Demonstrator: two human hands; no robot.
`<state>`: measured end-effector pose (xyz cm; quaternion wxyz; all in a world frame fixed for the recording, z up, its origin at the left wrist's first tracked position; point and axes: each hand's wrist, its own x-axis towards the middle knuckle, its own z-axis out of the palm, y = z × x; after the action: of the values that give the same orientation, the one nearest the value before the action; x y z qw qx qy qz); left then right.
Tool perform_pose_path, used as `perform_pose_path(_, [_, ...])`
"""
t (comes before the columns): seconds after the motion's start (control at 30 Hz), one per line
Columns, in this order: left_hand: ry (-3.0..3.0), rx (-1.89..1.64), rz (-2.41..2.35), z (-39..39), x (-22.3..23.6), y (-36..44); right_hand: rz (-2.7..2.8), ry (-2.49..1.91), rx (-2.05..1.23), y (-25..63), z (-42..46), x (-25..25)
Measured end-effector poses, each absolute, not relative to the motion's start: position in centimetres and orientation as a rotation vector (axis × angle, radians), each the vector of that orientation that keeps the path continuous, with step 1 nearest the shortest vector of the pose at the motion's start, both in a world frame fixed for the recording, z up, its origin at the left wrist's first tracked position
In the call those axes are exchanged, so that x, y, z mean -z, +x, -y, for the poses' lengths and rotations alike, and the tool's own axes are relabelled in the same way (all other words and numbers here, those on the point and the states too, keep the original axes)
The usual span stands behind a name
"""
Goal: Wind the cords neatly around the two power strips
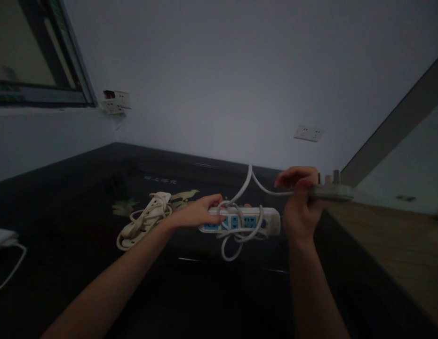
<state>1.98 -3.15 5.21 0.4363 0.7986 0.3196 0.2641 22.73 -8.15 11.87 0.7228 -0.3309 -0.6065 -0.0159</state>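
Note:
In the middle, my left hand [206,211] is closed round the left end of a white power strip [272,221] with blue sockets. A white cord [240,232] lies in loose loops over the strip, and one loop hangs below it. From there the cord rises to a bend and runs right to a plug [331,191], whose prongs point upward. My right hand [300,200] grips this plug between thumb and fingers. Left of my left hand, a second power strip [163,197] lies on the dark tabletop [219,292], wrapped in its own cream cord.
A white object with a cable [3,239] is at the left edge. Behind the table stands a pale wall with a double wall socket [308,133]. More sockets [113,104], one hanging loose, are near the window corner. Wooden floor [384,230] shows at the right.

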Motion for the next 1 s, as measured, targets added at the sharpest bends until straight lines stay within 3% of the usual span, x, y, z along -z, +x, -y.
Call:
perform_pose_path(0.17, [1.914, -0.584, -0.783, 3.0, -6.0, 1.0, 1.703, -1.18, 0.134, 24.1, 8.8, -12.3])
perform_pose_path(0.3, [1.875, -0.589, -0.758, 2.5, -6.0, 0.2, 1.806, -1.365, -0.179, 24.2, 8.4, -12.2])
perform_pose_path(0.67, [1.758, -0.486, -0.678, 2.8, -6.8, 0.3, 1.67, -1.089, -1.008, 23.3, 7.8, -12.1])
perform_pose_path(1.0, [1.768, -0.543, -0.651, 2.7, -6.9, 0.3, 1.629, -0.935, -0.999, 23.0, 7.3, -11.2])
